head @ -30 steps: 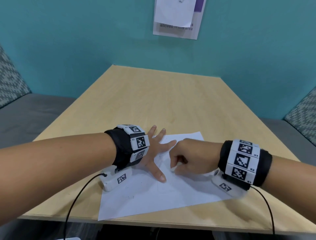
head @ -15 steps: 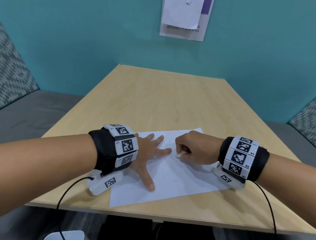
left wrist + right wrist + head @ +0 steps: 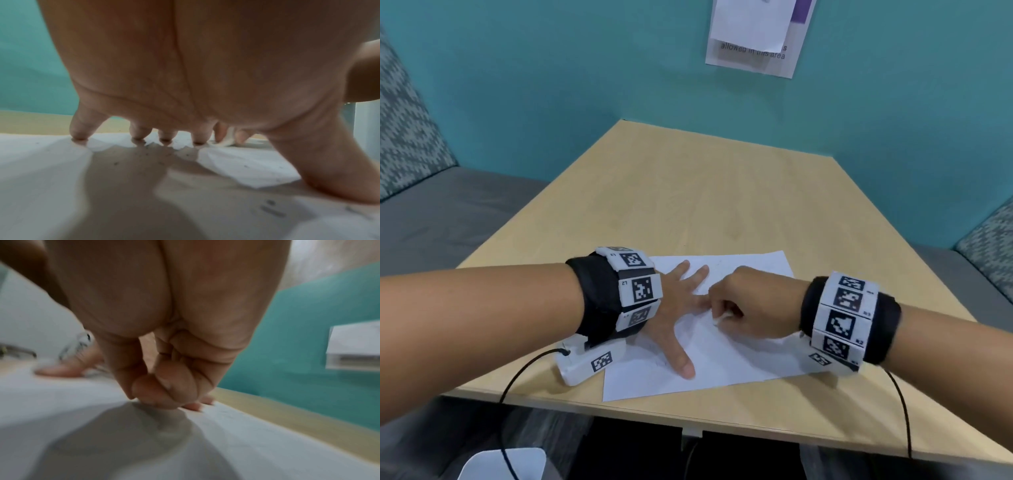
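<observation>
Taking the table's (image 3: 688, 192) near edge as 6 o'clock, the sheet of paper (image 3: 722, 359) lies flat right at that edge, slightly askew. The left hand (image 3: 678, 308) is spread open on the sheet's 9 o'clock side. Its fingers are straight, the fingertips (image 3: 79, 134) press down and the thumb stretches back toward 6. The right hand (image 3: 753, 308) comes in from 3 o'clock with its fingers curled tight, pinching what looks like a small white eraser (image 3: 719, 319). The eraser's tip meets the paper near the sheet's middle, just beside the left forefinger. Dark specks (image 3: 147, 154) dot the paper under the left palm, crumbs of rubbing by my guess, so the step in hand looks like erasing faint marks. To do it well, I'd say hold the bracing fingers close to the spot and press firmly so the sheet can't buckle. I'd make short, light strokes away from the holding hand, never toward it, as thin paper creases or tears easily. The crumbs want brushing aside before they smear. Past the hands the tabletop runs bare toward 12 o'clock, and beyond it a printed notice (image 3: 753, 37) hangs on the teal wall (image 3: 551, 85).
</observation>
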A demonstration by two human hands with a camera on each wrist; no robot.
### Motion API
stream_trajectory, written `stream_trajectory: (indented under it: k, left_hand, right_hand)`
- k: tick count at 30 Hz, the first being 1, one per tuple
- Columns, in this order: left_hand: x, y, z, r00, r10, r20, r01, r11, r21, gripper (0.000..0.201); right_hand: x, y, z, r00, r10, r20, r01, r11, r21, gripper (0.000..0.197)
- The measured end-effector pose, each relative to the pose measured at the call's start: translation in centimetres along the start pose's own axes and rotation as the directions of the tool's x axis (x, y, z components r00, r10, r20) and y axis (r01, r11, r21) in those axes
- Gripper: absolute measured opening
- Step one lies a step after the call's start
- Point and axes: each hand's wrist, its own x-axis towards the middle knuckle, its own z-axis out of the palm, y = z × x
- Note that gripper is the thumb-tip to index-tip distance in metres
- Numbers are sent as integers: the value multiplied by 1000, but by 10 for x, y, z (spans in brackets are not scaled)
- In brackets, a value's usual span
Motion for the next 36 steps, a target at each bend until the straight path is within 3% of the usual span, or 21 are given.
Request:
stream_trajectory:
  k: [3, 7, 13, 17, 22, 27, 32, 36]
  left_hand:
    - [0, 0, 2, 1000, 21, -16, -22, 1000, -21, 110]
    - [2, 0, 1, 1000, -23, 0, 23, 1000, 22, 120]
    - [1, 1, 3, 1000, -14, -20, 14, 1000, 3, 126]
    - [1, 1, 1, 999, -34, 2, 34, 999, 9, 127]
    - [1, 3, -1, 999, -40, 11, 40, 999, 36, 129]
    - [2, 1, -1, 999, -40, 22, 40, 999, 23, 129]
    - [4, 1, 1, 999, -35, 10, 35, 998, 59, 130]
    - [2, -1, 1, 999, -31, 10, 30, 999, 36, 128]
  right_hand:
    - [-9, -24, 8, 991, -92, 96, 86, 994, 62, 5]
    - [3, 9, -9, 998, 65, -7, -65, 998, -10, 11]
    - [-20, -27, 11, 989, -92, 113, 86, 994, 61, 10]
    - [-14, 7, -6, 998, 68, -9, -68, 998, 16, 4]
    - [-27, -19, 11, 992, -64, 104, 53, 993, 110, 4]
    - [-17, 13, -2, 997, 72, 28, -74, 991, 109, 7]
    - [-23, -16, 10, 991, -63, 122, 45, 988, 145, 10]
    - [-15, 24, -7, 990, 138, 22, -139, 986, 88, 9]
